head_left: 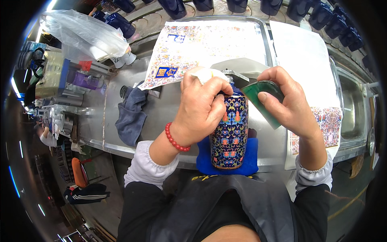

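Note:
In front of me is a dark blue bottle (229,133) covered in a colourful floral pattern, its base toward me against a blue pad (252,155). My left hand (199,109) is closed at the bottle's shoulder, with a crumpled white piece (208,74), paper or cloth, in its fingers. A green flat scraper (258,101) is gripped between the thumb and fingers of my right hand (288,103). Its edge is close beside the bottle's upper right side; whether they touch I cannot tell. Behind the hands, a metal fitting (238,76) partly hides the bottle's neck.
Printed pattern sheets (209,40) lie on a metal tray at the back, and another sheet (300,52) lies at right. A grey-blue cloth (132,115) sits left on the metal table (121,149). Dark blue vessels (298,9) line the far side. A sink (350,101) is at right.

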`<state>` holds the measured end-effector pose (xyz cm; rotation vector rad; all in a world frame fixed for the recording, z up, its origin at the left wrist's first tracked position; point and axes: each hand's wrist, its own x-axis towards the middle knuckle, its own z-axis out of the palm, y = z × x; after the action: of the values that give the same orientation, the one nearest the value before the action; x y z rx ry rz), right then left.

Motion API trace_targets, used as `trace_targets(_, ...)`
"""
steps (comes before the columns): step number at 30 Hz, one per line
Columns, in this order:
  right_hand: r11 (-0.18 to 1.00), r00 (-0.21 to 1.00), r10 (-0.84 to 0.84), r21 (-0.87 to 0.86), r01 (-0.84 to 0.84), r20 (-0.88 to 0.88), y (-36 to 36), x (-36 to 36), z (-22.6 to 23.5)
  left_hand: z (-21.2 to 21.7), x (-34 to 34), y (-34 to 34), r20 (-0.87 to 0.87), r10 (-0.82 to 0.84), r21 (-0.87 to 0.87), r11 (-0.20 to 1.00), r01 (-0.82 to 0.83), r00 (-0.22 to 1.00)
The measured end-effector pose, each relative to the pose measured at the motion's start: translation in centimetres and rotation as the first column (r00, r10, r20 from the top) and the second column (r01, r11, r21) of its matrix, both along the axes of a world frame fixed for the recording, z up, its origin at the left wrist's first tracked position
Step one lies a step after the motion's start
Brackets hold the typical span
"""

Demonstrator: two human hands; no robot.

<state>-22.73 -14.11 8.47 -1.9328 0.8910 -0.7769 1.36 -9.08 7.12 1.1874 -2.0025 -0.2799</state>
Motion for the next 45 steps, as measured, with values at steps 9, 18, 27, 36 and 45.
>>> trace_targets(9,0.999,1.000,0.030,-0.023,-0.031,-0.004,-0.4,0.2,0.3,-0.3,-0.2,0.0,0.020,0.007,-0.048,0.999,-0.006,1.000)
trace_targets(18,0.990,0.989,0.138,0.013,-0.138,-0.045,-2.1,0.6,0.6,-0.3,0.2,0.2,-0.067,0.024,0.103,0.995,-0.017,0.997)
trace_targets(27,0.970,0.971,0.240,0.029,-0.240,0.014,-4.0,1.1,0.9,-0.5,0.0,0.1,-0.090,0.051,0.124,0.992,-0.040,0.995)
trace_targets(36,0.862,0.859,0.507,0.029,-0.506,-0.069,-7.6,2.5,2.1,-0.8,0.1,0.4,-0.158,0.074,0.233,0.972,-0.035,0.985)
trace_targets(45,0.813,0.816,0.578,0.103,-0.573,-0.016,-8.3,2.7,2.0,-1.2,0.1,0.2,-0.195,0.059,0.205,0.979,-0.018,0.979)
